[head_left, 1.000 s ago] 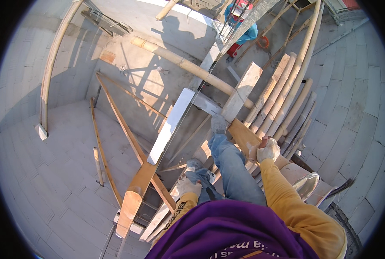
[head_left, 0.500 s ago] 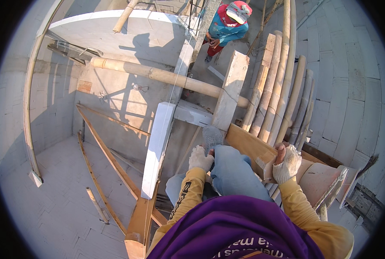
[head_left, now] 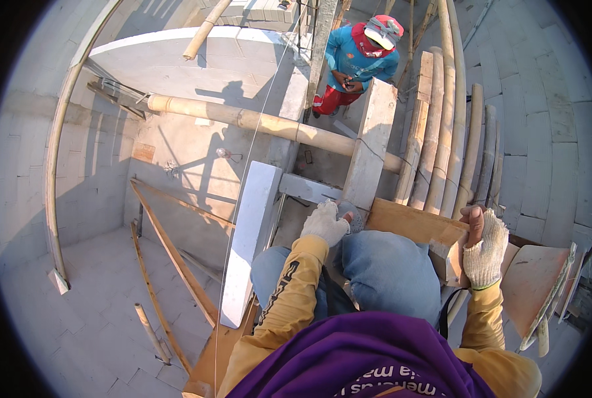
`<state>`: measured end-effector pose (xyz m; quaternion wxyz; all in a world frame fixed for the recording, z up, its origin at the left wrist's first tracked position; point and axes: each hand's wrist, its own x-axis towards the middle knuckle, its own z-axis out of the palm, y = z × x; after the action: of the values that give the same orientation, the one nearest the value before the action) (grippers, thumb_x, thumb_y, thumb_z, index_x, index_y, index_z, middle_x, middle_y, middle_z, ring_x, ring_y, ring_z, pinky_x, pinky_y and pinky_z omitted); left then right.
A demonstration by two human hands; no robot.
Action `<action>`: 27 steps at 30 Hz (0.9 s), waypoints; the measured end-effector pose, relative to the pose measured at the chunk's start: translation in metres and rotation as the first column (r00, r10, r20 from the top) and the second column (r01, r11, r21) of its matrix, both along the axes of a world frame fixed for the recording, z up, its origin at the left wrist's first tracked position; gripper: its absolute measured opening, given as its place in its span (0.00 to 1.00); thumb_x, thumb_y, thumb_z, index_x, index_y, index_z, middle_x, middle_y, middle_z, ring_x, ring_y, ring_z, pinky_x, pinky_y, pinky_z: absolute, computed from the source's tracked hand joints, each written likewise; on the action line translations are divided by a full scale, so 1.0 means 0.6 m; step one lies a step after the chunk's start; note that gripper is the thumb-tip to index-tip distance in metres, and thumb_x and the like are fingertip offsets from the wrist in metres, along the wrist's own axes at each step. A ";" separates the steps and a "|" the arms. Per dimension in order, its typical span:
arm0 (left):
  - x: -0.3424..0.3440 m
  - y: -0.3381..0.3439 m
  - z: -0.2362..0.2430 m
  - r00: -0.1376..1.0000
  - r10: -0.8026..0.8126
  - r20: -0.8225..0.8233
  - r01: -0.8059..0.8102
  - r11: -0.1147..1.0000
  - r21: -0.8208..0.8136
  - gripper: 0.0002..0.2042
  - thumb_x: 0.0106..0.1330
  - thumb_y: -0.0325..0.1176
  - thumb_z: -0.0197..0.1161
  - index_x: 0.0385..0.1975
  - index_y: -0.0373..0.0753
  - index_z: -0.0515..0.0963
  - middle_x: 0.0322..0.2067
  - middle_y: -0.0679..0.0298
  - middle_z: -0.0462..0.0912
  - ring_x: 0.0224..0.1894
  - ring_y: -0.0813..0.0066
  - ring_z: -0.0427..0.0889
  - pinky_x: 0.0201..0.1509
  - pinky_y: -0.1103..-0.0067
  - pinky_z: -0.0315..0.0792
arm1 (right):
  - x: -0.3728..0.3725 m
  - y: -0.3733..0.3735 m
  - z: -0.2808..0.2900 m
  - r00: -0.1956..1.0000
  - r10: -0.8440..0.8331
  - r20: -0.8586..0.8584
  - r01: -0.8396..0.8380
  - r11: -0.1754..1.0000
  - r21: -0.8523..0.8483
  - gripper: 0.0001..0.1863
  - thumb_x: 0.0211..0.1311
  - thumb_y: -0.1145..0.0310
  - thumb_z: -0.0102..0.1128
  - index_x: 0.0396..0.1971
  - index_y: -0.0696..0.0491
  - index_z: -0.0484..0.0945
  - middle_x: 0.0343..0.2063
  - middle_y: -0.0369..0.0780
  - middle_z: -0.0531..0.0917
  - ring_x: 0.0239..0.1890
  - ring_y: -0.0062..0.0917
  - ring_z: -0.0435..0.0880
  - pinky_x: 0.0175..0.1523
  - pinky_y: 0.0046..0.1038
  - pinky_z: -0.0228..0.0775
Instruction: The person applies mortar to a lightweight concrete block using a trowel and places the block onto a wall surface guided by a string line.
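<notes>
Left hand (head_left: 325, 223) has slid forward onto the knee, loosely curled; right hand (head_left: 483, 244) clamps the wooden plank (head_left: 415, 225) edge, bracing the perch.

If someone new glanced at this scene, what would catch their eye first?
Probably the person's own gloved hands: the left hand rests by the knee, and the right hand grips a wooden plank's edge. Beyond them, a co-worker in a blue shirt stands below, behind a long bamboo pole crossing the middle.
</notes>
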<state>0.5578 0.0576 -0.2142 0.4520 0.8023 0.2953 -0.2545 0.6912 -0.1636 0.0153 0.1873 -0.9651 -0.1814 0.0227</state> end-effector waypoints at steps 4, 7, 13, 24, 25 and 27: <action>-0.020 0.017 -0.032 0.999 0.033 0.006 -0.033 0.999 0.005 0.32 0.71 0.53 0.60 0.66 0.33 0.72 0.59 0.47 0.80 0.64 0.50 0.76 0.69 0.64 0.68 | -0.004 -0.002 -0.002 1.000 0.003 0.026 -0.003 1.000 0.007 0.26 0.80 0.52 0.47 0.33 0.58 0.84 0.23 0.46 0.82 0.27 0.39 0.84 0.36 0.35 0.72; -0.018 0.030 -0.037 0.995 0.072 -0.063 -0.074 0.997 -0.037 0.32 0.71 0.53 0.59 0.66 0.33 0.71 0.61 0.45 0.77 0.67 0.50 0.73 0.71 0.66 0.66 | -0.001 -0.005 -0.001 0.999 0.029 0.040 -0.029 0.999 -0.021 0.27 0.80 0.51 0.47 0.32 0.59 0.84 0.23 0.48 0.83 0.27 0.41 0.83 0.35 0.38 0.72; -0.014 0.022 -0.051 0.997 0.071 -0.011 -0.071 0.997 -0.002 0.33 0.72 0.53 0.59 0.67 0.33 0.70 0.64 0.45 0.75 0.68 0.51 0.72 0.73 0.67 0.64 | 0.003 -0.007 -0.004 0.991 0.082 0.105 -0.079 0.996 -0.037 0.31 0.80 0.47 0.44 0.30 0.58 0.84 0.21 0.45 0.81 0.25 0.36 0.82 0.35 0.34 0.72; -0.029 0.039 -0.025 0.990 0.140 0.005 -0.139 0.989 -0.044 0.31 0.71 0.52 0.59 0.66 0.33 0.72 0.62 0.45 0.77 0.67 0.51 0.73 0.71 0.65 0.66 | 0.000 -0.008 -0.011 0.996 0.046 0.081 -0.042 0.998 -0.048 0.31 0.80 0.47 0.44 0.31 0.57 0.84 0.21 0.45 0.81 0.26 0.38 0.83 0.36 0.36 0.72; -0.029 0.041 -0.022 0.990 0.143 -0.006 -0.143 0.989 -0.036 0.31 0.71 0.52 0.59 0.66 0.34 0.72 0.62 0.45 0.77 0.67 0.51 0.74 0.71 0.66 0.66 | 0.000 -0.008 -0.010 0.996 0.042 0.074 -0.038 0.998 -0.053 0.31 0.80 0.45 0.43 0.31 0.57 0.85 0.20 0.45 0.80 0.25 0.37 0.82 0.36 0.35 0.72; -0.035 0.041 -0.017 0.987 0.158 0.004 -0.158 0.987 -0.030 0.32 0.71 0.52 0.59 0.67 0.34 0.72 0.62 0.45 0.78 0.66 0.51 0.74 0.71 0.66 0.67 | 0.000 -0.009 -0.013 0.997 0.045 0.069 -0.042 0.998 -0.052 0.33 0.80 0.44 0.42 0.31 0.57 0.85 0.19 0.45 0.79 0.24 0.35 0.81 0.35 0.35 0.71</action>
<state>0.5367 0.0825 -0.2244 0.4836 0.7705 0.3525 -0.2197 0.6910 -0.1691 0.0074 0.1558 -0.9656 -0.2083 -0.0024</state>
